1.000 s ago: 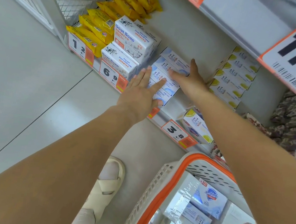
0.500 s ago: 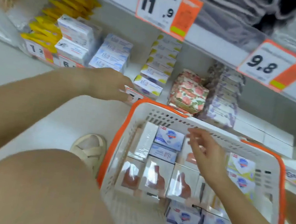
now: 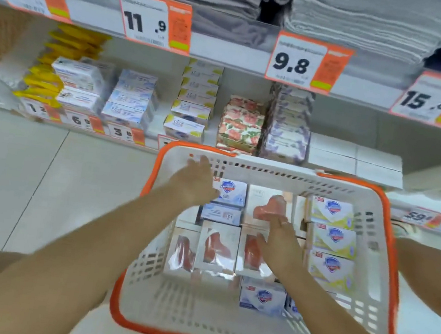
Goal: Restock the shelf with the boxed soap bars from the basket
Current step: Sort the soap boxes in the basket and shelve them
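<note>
A white basket with an orange rim (image 3: 222, 315) sits on the floor before the bottom shelf (image 3: 152, 118), filled with several boxed soap bars. My left hand (image 3: 194, 183) hovers over the basket's far left corner with fingers spread, beside a blue-and-white soap box (image 3: 231, 192), holding nothing. My right hand (image 3: 280, 236) lies open over the white boxes with pink soap (image 3: 218, 246) in the basket's middle; whether it touches them is unclear. Yellow-and-white soap boxes (image 3: 332, 237) line the basket's right side. Stacks of blue-white boxes (image 3: 130, 99) stand on the shelf.
The bottom shelf also holds yellow packets (image 3: 48, 79), goat-soap boxes (image 3: 80, 84), yellow-trimmed boxes (image 3: 193, 107), floral soaps (image 3: 240, 124) and plain white boxes (image 3: 355, 159). Folded towels (image 3: 345, 18) fill the shelf above, with orange price tags (image 3: 153, 20) on its edge. Tiled floor (image 3: 44, 177) lies to the left.
Both hands left the blue-white stack on the shelf and came down into the basket. The view swung right and up, from the shelf to the basket.
</note>
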